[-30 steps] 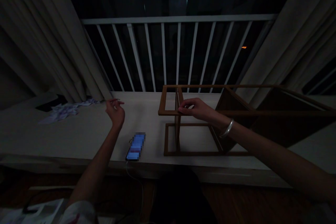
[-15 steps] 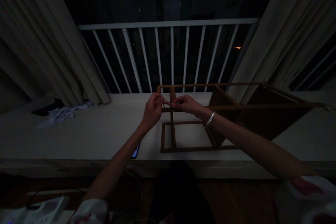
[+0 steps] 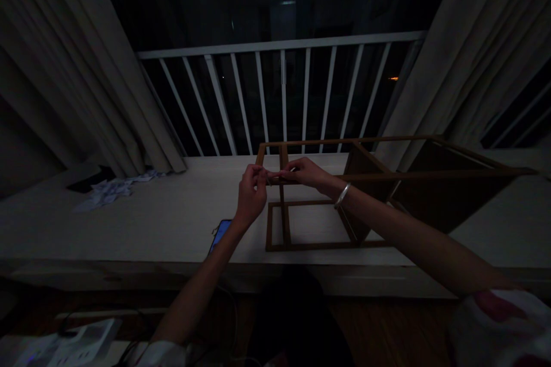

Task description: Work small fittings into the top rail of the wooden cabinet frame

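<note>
Left hand (image 3: 252,192) pinched shut, contents unclear; right hand (image 3: 303,173) gripped the wooden frame (image 3: 318,245). It looked mostly assembled, this joint unfinished.

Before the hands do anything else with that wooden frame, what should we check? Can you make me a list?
1. Wooden frame rests on the table: ok.
2. Left hand and right hand meet at the frame's top rail: ok.
3. What the fingertips pinch: cannot tell, too dark.
4. Phone apart from the frame: ok, but it lies under the left forearm.
5. Enough light to see small parts: not ok, dim.
</note>
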The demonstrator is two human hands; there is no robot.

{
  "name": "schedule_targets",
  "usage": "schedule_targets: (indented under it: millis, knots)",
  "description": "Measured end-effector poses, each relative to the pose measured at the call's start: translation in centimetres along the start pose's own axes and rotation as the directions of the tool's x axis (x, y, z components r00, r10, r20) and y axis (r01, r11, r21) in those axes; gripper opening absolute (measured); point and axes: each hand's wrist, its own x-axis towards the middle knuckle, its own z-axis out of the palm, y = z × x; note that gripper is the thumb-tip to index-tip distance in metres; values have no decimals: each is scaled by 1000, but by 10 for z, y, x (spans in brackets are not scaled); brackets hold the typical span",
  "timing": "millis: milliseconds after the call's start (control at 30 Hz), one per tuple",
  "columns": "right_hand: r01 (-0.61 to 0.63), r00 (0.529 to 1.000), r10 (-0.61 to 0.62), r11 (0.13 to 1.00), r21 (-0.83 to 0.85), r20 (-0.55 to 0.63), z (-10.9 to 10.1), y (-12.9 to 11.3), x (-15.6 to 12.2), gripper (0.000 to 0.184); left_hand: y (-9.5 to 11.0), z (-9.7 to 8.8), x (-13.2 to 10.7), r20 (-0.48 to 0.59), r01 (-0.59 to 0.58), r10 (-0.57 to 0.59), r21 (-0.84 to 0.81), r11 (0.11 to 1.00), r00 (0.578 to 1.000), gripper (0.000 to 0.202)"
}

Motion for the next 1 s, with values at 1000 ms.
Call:
schedule_targets:
  millis: [1000]
  knots:
    - [-22,989,-25,946,322,143,-14,-17,-13,29,2,10,54,170,107,-78,-168,980,982,25]
